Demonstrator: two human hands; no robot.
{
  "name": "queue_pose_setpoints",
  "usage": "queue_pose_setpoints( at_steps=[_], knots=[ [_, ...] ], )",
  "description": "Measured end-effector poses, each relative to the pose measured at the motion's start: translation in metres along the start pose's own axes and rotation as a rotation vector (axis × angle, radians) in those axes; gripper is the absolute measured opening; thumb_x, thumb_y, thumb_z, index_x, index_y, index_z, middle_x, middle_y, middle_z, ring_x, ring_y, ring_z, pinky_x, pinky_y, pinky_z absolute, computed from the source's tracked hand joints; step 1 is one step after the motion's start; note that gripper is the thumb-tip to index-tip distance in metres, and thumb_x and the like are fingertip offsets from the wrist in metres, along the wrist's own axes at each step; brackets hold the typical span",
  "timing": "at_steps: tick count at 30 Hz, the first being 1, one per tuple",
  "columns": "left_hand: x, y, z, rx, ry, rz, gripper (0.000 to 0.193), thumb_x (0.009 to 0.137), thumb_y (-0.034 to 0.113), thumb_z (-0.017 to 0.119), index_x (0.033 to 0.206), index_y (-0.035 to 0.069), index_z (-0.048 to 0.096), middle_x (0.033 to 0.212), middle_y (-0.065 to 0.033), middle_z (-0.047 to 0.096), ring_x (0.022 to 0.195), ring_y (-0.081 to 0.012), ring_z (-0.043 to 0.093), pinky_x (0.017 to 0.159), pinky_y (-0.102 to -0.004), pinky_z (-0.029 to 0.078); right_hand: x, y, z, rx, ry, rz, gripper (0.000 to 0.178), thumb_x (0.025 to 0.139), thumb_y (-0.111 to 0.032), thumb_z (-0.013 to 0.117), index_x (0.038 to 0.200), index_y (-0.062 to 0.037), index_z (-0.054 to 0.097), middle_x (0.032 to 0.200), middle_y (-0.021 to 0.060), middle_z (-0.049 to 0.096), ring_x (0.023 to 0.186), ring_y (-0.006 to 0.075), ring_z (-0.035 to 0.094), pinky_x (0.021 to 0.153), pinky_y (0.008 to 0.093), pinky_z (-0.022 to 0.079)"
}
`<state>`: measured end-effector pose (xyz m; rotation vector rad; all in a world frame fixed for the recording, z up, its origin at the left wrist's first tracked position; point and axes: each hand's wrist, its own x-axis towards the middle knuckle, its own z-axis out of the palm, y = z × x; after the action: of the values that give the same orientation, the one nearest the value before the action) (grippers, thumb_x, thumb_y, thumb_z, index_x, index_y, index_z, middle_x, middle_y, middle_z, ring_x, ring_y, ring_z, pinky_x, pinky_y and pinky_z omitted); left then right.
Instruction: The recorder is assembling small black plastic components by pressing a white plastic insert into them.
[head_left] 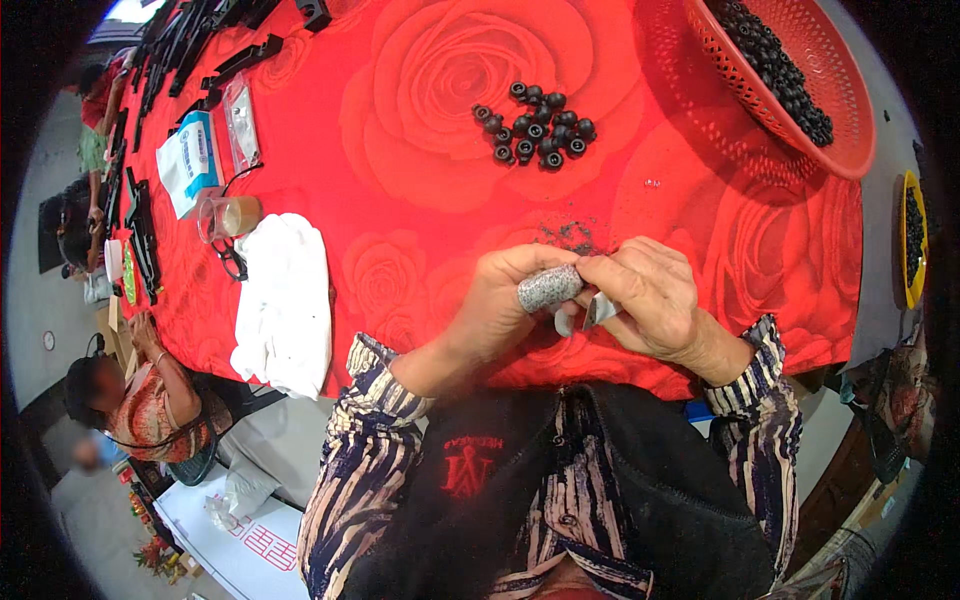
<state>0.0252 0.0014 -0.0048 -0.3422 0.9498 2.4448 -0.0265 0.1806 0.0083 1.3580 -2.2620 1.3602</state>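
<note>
Fingers (527, 258) curl in the left hand (493, 290), hold unclear, by a speckled cylinder (548, 288), right hand (648, 298) pinching a flat, shiny sliver (600, 310).

Can see only part of the small shiny piece (600, 311) in the right hand (655, 300) — partly hidden by the fingers (627, 283). Cannot tell the speckled grey cylinder (549, 289) at the left hand (497, 290) for a held thing or a finger covering. Cannot identify the dark crumbs (568, 237) on the desk (420, 230) — too small. Lose the far side of the red basket (848, 110) past the top edge, along with some black parts (314, 14). Find the left-side co-worker's (150, 415) face blurred, the black vest (450, 540) cut off below.
</note>
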Motion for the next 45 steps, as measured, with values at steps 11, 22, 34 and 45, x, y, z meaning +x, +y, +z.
queue_pose_setpoints(
  at_steps=[11, 22, 34, 45],
  knots=[
    [0.004, 0.001, -0.004, -0.018, -0.041, 0.053, 0.018, 0.087, 0.009, 0.059, 0.102, -0.001, 0.061, 0.082, -0.0077, 0.063, 0.067, -0.0123, 0.06, 0.057, -0.0238, 0.049, 0.009, 0.0, -0.012, 0.169, -0.057, 0.19, 0.036, 0.07, -0.004, 0.068, 0.103, 0.002, 0.055, 0.07, 0.0102, 0.051, 0.056, 0.0262, 0.052, 0.05, 0.0359, 0.041],
    [0.002, 0.003, -0.002, 0.188, 0.0, 0.215, 0.017, 0.083, 0.002, 0.063, 0.1, -0.003, 0.061, 0.086, -0.0081, 0.061, 0.068, -0.0127, 0.06, 0.057, -0.0239, 0.05, 0.009, -0.001, -0.011, 0.181, -0.125, 0.385, 0.031, 0.078, -0.006, 0.062, 0.107, 0.0017, 0.054, 0.074, 0.0132, 0.051, 0.063, 0.0281, 0.054, 0.055, 0.0355, 0.042],
    [0.003, 0.001, -0.004, 0.223, 0.027, 0.194, 0.018, 0.084, 0.003, 0.062, 0.101, -0.003, 0.061, 0.085, -0.008, 0.062, 0.066, -0.0129, 0.06, 0.057, -0.0242, 0.049, 0.008, 0.003, -0.011, 0.131, -0.147, 0.351, 0.027, 0.078, -0.006, 0.059, 0.104, 0.0018, 0.056, 0.076, 0.0135, 0.051, 0.064, 0.0296, 0.056, 0.055, 0.0375, 0.044],
    [0.003, 0.01, -0.003, 0.409, 0.049, 0.362, 0.018, 0.08, 0.001, 0.065, 0.097, -0.002, 0.062, 0.085, -0.0089, 0.063, 0.072, -0.0134, 0.061, 0.06, -0.024, 0.049, 0.011, 0.0, -0.014, 0.276, -0.161, 0.336, 0.024, 0.077, -0.002, 0.06, 0.101, 0.0023, 0.056, 0.074, 0.0137, 0.052, 0.063, 0.028, 0.054, 0.056, 0.0354, 0.043]
  ],
)
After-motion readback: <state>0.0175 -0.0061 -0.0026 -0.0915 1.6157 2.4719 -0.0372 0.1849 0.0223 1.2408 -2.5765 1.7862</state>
